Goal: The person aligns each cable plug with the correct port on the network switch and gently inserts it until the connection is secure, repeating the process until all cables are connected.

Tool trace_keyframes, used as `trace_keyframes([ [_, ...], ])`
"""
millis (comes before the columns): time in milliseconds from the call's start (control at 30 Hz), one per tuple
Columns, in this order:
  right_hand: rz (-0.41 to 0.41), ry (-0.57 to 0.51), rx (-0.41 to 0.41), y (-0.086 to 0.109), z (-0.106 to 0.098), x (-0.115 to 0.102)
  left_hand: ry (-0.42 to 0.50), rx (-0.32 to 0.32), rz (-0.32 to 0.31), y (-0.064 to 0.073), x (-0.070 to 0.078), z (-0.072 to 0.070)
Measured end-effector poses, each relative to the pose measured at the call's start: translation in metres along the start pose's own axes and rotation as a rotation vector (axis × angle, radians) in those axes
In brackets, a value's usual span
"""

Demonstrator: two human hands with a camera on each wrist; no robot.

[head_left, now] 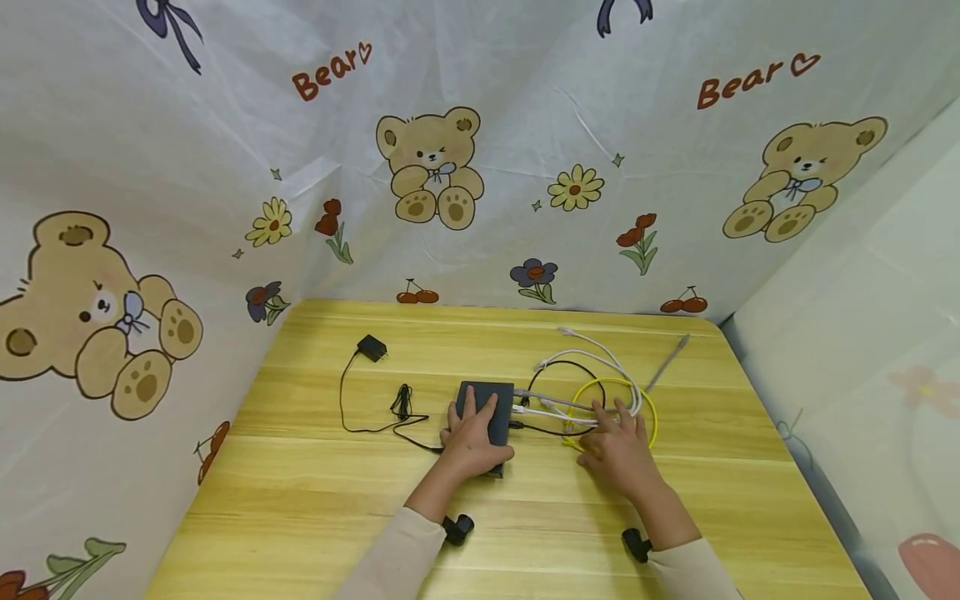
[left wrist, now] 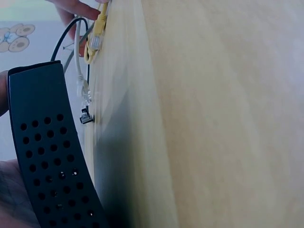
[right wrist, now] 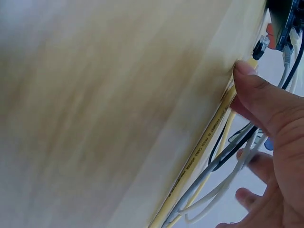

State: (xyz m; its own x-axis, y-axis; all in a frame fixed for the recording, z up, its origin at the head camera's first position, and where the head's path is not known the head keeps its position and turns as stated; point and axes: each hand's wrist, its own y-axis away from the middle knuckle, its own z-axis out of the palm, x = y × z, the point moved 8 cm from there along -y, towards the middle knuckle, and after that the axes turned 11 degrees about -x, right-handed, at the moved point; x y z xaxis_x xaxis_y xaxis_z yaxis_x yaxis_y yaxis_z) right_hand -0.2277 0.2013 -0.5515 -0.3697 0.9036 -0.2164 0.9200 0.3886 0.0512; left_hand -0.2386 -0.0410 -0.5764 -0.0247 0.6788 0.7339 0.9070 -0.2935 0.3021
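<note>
My left hand (head_left: 472,442) lies over a flat black network box (head_left: 501,427), fingers across its top and thumb at its near side. The box's perforated side (left wrist: 50,147) stands tilted in the left wrist view, held by that hand. Grey and white network cables and a black cord (head_left: 551,430) run from its right side. My right hand (head_left: 622,454) is among the cables. In the right wrist view its thumb and a finger pinch the yellow network cable (right wrist: 204,142) close behind its plug, while the other fingers spread near the grey and white cables.
A black power adapter (head_left: 372,347) lies at the back left, its bundled cord (head_left: 403,404) leading to the box. Loose white cable (head_left: 600,353) loops behind my right hand. A grey strip (head_left: 667,362) lies at the back right. A patterned cloth (head_left: 517,150) hangs behind the wooden table (head_left: 337,500).
</note>
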Motion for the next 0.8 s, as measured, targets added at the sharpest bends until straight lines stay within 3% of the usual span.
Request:
trace_keyframes([
  [800, -0.073, 0.016, 0.039, 0.000, 0.000, -0.011, 0.008, 0.000, 0.002, 0.002, 0.002, -0.001],
])
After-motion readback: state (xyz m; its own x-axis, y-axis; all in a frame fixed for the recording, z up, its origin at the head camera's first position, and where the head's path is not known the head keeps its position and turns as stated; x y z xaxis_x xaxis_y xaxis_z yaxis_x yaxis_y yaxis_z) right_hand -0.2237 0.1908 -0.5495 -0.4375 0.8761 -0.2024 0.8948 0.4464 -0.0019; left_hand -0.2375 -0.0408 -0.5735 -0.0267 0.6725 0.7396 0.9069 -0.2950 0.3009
